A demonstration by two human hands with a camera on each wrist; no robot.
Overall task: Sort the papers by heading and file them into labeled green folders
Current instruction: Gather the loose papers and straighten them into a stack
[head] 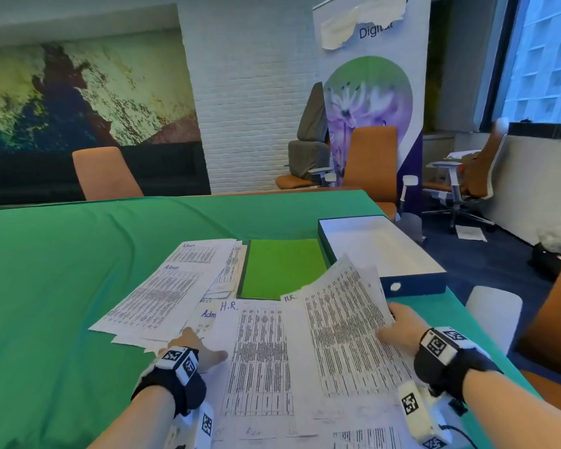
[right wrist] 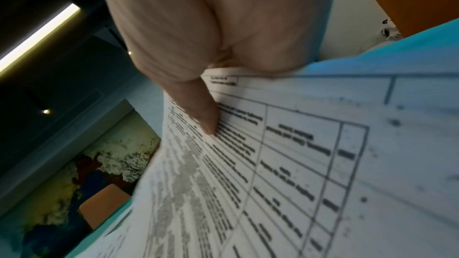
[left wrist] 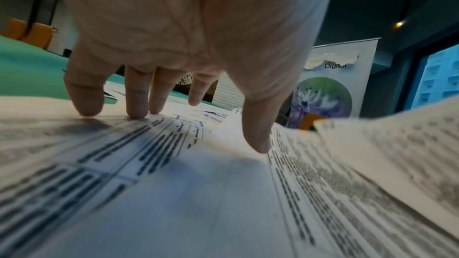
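Papers: H.R. sheet [head: 256, 358] flat on surface, long axis running away | left hand [head: 196, 346] fingers straight, pressing it | right hand [head: 399, 325] pinching lifted sheet [head: 344, 306] (heading hidden) | green folder [head: 282, 268] beyond, nearer right.

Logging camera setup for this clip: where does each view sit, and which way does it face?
Head: worn on the head, looks forward and down at the papers; both forearms show.
Left wrist: looks along the left hand, fingertips on the papers.
Right wrist: looks along the right hand pinching a lifted sheet.
Head and left wrist share the banner.
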